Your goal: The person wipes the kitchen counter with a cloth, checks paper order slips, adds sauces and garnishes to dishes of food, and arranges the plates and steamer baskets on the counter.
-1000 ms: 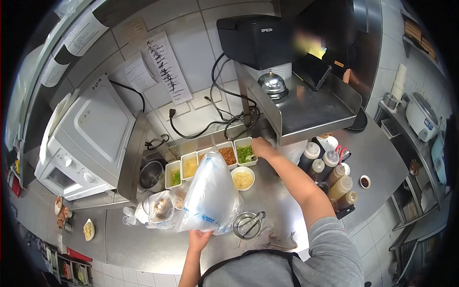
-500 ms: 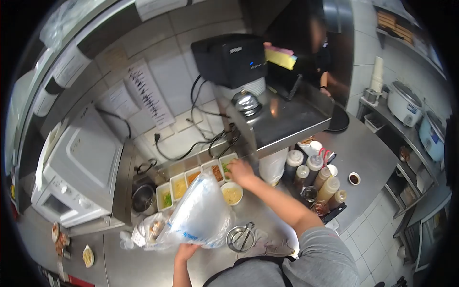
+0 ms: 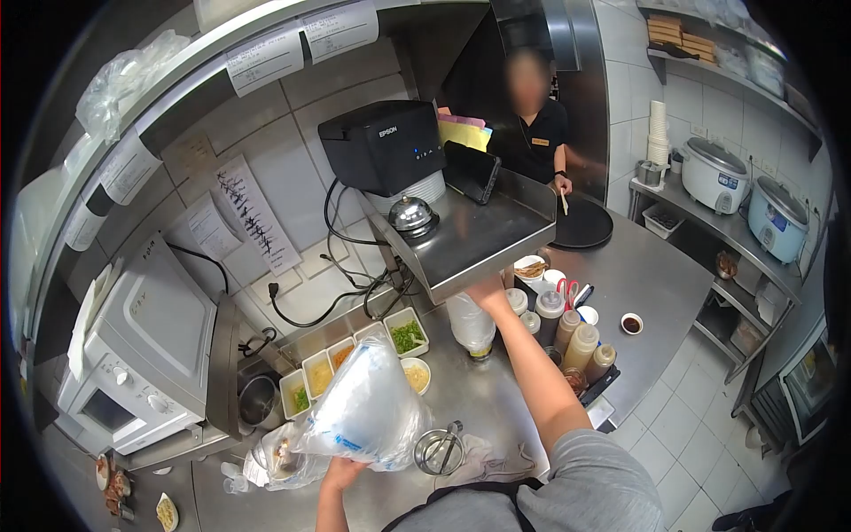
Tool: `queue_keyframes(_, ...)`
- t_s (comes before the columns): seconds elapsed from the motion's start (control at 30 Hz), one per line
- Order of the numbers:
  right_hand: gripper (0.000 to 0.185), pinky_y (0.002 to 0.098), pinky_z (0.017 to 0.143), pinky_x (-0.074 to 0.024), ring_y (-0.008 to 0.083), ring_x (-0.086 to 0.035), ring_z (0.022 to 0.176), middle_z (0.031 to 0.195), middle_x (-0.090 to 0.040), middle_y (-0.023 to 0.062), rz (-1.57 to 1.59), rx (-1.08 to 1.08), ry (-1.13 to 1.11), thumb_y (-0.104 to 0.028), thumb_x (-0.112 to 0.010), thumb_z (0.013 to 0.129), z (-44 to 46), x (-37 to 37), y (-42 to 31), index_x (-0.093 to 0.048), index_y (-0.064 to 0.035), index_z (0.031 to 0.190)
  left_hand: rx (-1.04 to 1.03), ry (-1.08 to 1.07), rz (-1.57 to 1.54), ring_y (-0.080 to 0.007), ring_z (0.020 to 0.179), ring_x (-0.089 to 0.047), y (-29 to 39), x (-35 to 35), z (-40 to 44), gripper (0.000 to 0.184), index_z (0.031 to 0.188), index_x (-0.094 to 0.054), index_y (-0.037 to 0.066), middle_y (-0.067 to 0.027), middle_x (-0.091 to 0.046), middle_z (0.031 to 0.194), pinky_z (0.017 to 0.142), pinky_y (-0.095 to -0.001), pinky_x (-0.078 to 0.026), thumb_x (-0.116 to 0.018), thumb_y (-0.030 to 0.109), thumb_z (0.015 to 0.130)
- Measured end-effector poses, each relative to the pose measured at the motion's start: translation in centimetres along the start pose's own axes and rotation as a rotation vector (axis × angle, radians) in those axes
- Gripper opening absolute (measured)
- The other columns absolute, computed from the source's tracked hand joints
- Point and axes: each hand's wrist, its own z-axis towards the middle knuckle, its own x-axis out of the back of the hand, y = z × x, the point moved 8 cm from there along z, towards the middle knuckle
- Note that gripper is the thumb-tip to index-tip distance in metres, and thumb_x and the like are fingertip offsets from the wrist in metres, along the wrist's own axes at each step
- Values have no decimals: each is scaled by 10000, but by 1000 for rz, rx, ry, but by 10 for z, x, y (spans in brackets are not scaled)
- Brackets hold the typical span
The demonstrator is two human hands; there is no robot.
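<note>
A large clear plastic bag [image 3: 365,403] with blue print, puffed out and upright, stands over the counter. My left hand [image 3: 346,473] grips its lower edge, with the fingers partly hidden by the plastic. Stretched forward, my right hand [image 3: 486,291] is beneath the raised steel shelf, whose edge hides the fingers. Just below it stands a bottle wrapped in clear plastic [image 3: 472,330]; whether they touch I cannot tell. Behind the bag are a white tub of chopped greens [image 3: 407,337], a tub of yellow shreds [image 3: 317,372] and a bowl of pale yellow food [image 3: 416,377].
A steel cup [image 3: 440,452] with a utensil sits beside a cloth [image 3: 483,463]. Squeeze bottles [image 3: 581,346] crowd the right side. The steel shelf [image 3: 479,239] holds a printer [image 3: 383,146] and bell [image 3: 411,215]. Beyond it, a person [image 3: 541,142] stands by a black round tray [image 3: 582,222].
My right hand has left the tub of greens and moved right, under the shelf. My left hand still holds the bag. The view has shifted, and the person at the back shows more fully.
</note>
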Motion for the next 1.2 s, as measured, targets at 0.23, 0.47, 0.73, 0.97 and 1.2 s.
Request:
queue_keyframes(0.23, 461, 382, 778, -484, 343, -625, 875, 919, -652, 191, 44, -41, 21, -245, -706, 652, -5, 29, -15, -601, -4, 1031, -218, 30, 80, -165, 963, -576, 35, -22, 14, 438, 1097, -560, -3, -63, -618, 1052, 847, -306, -459, -743, 51, 703)
queue_keyframes(0.47, 437, 381, 727, -499, 350, -635, 805, 836, -646, 208, 119, -262, -65, -203, -656, 635, -22, 72, -44, -604, -2, 1020, -197, -5, 57, -175, 988, -570, 29, -29, 25, 493, 1134, -531, 6, -65, -605, 1076, 873, -312, -448, -751, 42, 694)
queue_keyframes(0.73, 368, 367, 694, -489, 332, -629, 745, 775, -634, 186, 106, -314, -156, -238, -661, 635, -54, 108, -66, -595, -14, 920, -163, -75, 44, -180, 1025, -559, 37, -32, 27, 535, 1161, -516, 10, -75, -591, 1129, 897, -319, -445, -766, 69, 692)
queue_keyframes(0.97, 334, 298, 686, -459, 153, -564, 722, 778, -598, 87, 168, -369, -173, -205, -686, 686, -66, 116, -70, -553, -14, 926, -244, -88, 262, -201, 1044, -549, 50, -45, 36, 592, 1189, -497, 3, -79, -581, 1147, 913, -338, -439, -783, 105, 680)
queue_keyframes(1.2, 583, 306, 834, -435, 168, -547, 938, 1012, -577, 97, 338, -344, -95, -281, -769, 671, -79, 124, -69, -495, -2, 1103, -296, -74, 29, -194, 1037, -557, 55, -77, 37, 525, 1146, -509, -13, -97, -586, 1126, 905, -338, -444, -758, 53, 688)
